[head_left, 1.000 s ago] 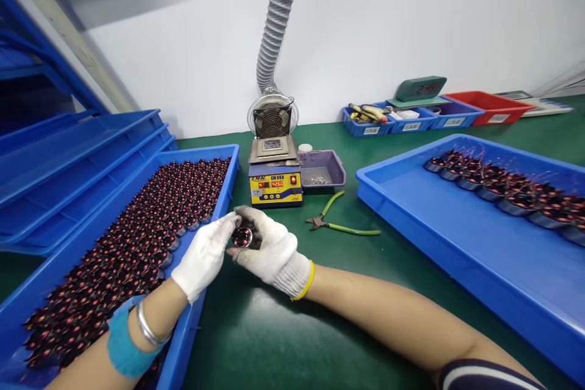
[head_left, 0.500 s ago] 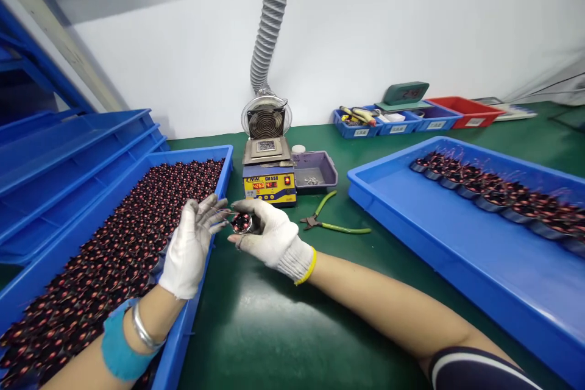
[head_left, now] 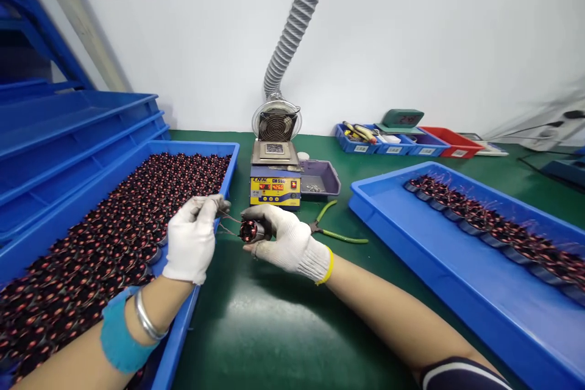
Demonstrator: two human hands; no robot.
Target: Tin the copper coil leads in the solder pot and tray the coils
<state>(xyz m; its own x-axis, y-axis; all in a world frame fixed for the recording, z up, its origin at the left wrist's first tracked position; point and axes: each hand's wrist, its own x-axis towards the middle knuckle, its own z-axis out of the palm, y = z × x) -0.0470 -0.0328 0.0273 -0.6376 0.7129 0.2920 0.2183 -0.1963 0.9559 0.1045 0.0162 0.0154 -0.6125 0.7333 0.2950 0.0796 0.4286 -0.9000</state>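
My right hand (head_left: 283,237), in a white glove, is closed around a small motor stator (head_left: 251,231) with copper windings facing left. Thin wire leads (head_left: 228,217) run from the stator to my left hand (head_left: 194,234), also gloved, whose fingertips pinch them. Another lead hangs loose just below. Both hands are above the green table, beside the inner edge of the left blue tray (head_left: 232,164), which is filled with similar stators (head_left: 105,237).
A solder pot (head_left: 275,186) with a digital display stands ahead, below a grey duct hose (head_left: 297,27). Green-handled cutters (head_left: 340,236) lie right of my hand. A purple bin (head_left: 326,177), a right blue tray (head_left: 388,195) with a row of stators, and small tool bins (head_left: 359,146) are further off.
My left fingers, spread before, have closed on the wire leads. The stator has turned slightly, and its leads are now pulled out to the left. The view has shifted a little.
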